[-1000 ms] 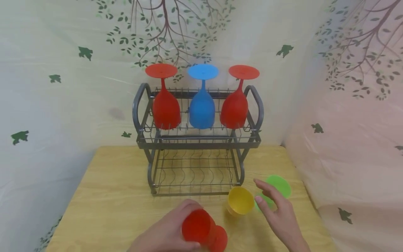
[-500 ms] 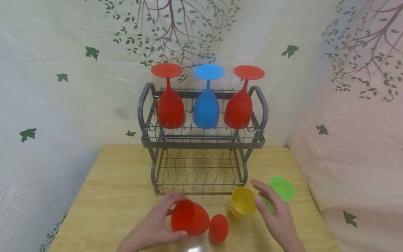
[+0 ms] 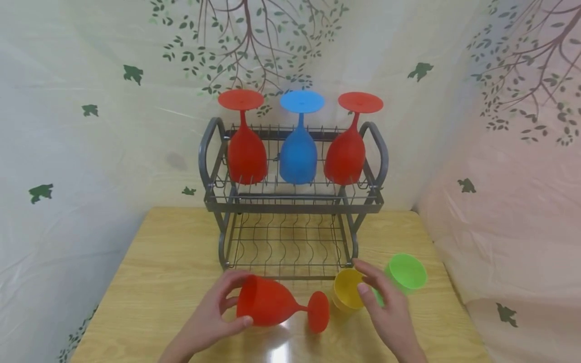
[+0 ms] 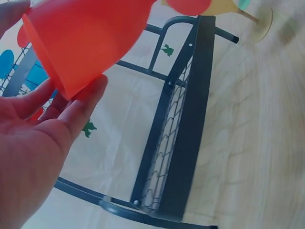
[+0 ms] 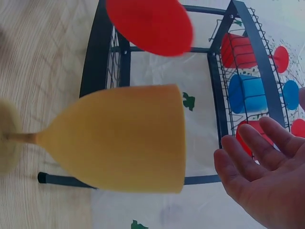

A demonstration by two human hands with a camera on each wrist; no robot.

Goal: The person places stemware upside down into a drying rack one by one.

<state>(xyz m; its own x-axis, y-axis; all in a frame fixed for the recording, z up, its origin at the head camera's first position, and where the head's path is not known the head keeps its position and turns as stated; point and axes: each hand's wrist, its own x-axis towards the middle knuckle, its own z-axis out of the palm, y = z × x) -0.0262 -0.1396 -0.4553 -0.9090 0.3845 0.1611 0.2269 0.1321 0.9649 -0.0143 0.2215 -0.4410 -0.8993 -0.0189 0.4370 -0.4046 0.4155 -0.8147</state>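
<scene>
My left hand (image 3: 211,315) grips a red goblet (image 3: 270,303) by the rim of its bowl, thumb on the near side and fingers on the far side. The goblet lies sideways in the air, its mouth to the left and its round foot to the right. In the left wrist view, fingertips press the edge of the red bowl (image 4: 90,38). A yellow goblet (image 3: 346,292) stands upright on the table, beside my right hand (image 3: 388,312). From the right wrist view, a gap separates the yellow bowl (image 5: 124,138) from the relaxed fingers, which hold nothing.
Behind the hands stands a dark two-tier dish rack (image 3: 292,207). On its upper tier, a red (image 3: 246,156), a blue (image 3: 298,156) and another red goblet (image 3: 345,156) sit upside down. A green goblet (image 3: 407,272) stands on the wooden table (image 3: 168,262) at right.
The red goblet has turned in my left hand from pointing at the camera to lying sideways, its foot now at right. My left hand shifted up and left; the right hand edged slightly left.
</scene>
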